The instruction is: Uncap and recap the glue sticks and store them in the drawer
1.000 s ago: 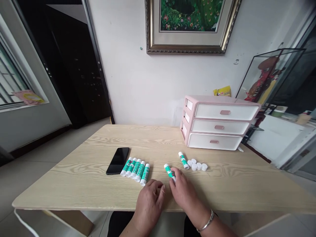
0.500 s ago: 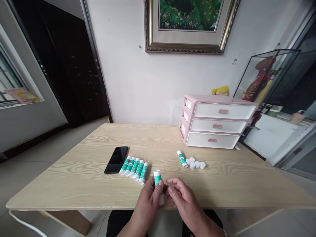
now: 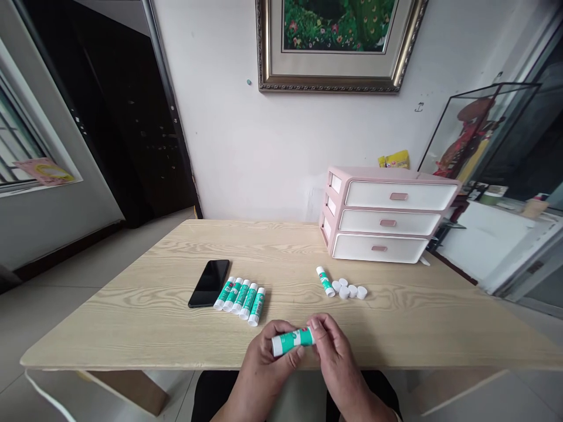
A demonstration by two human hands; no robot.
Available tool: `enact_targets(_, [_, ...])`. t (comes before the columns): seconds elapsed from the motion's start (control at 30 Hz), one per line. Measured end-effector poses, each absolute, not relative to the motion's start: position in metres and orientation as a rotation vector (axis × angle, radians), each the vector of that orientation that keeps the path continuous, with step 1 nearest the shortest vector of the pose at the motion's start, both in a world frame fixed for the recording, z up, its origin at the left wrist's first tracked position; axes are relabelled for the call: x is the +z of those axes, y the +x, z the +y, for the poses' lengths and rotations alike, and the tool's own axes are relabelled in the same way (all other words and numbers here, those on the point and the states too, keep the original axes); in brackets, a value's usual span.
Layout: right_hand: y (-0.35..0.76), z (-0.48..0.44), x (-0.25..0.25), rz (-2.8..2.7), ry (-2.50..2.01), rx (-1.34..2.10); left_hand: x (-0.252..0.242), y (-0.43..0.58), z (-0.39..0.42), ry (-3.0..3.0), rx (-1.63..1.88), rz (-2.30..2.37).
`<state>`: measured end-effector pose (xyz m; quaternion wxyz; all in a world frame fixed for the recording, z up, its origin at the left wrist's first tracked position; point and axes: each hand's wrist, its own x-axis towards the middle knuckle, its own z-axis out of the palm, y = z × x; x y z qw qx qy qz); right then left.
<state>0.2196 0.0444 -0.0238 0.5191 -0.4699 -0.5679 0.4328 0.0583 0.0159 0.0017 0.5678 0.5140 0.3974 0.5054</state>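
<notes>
Holding one green-and-white glue stick [image 3: 292,341] sideways, right over the middle of the tabletop's [image 3: 153,316] near edge. Wrapping the left hand [image 3: 268,363] around its left half, fingers curled underneath and thumb up front, with the white end poking out to the left. Pinching the other end with the right hand [image 3: 334,357], thumb and fingertips closed around it, so can't tell what that tip looks like under there. Got both hands really close together, almost meeting along the barrel. Further in and left of the middle, a neat row of five glue sticks [image 3: 240,298] lying side by side, packed tight, all slanted a bit. Just beside that on the left, a black phone [image 3: 209,283] lying flat with a dark screen. Right of the middle, a lone glue stick [image 3: 325,281] lying flat, plus a little cluster of white caps [image 3: 349,289] just beside its nearer end. Toward the far right corner, a pink organiser [image 3: 387,223] with three white drawer fronts, all pushed in. On the wall behind the far edge, a gold-framed picture [image 3: 338,44], and off past the right edge a glass display case [image 3: 479,135].
</notes>
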Motion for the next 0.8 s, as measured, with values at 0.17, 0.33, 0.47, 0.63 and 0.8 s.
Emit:
enact_targets(0.17, [0.227, 0.042, -0.020, -1.560, -1.173, 0.900, -0.004, 0.058, 0.008, 1.765, 1.005, 1.217])
enact_targets(0.33, [0.229, 0.038, -0.014, -1.688, -1.180, 1.055, 0.001, 0.064, 0.002, 1.983, 0.803, 1.298])
enact_targets(0.47, [0.234, 0.034, -0.009, -1.690, -1.123, 1.194, 0.010, 0.063, -0.001, 1.951, 0.719, 1.192])
enact_targets(0.63, [0.240, 0.029, -0.009, -1.790, -1.078, 1.063, 0.023, 0.063, -0.007, 1.820, 0.709, 1.017])
enact_targets(0.8, [0.293, 0.062, 0.009, -1.457, -1.292, 0.719, 0.013, 0.046, -0.010, 1.619, 0.674, 0.868])
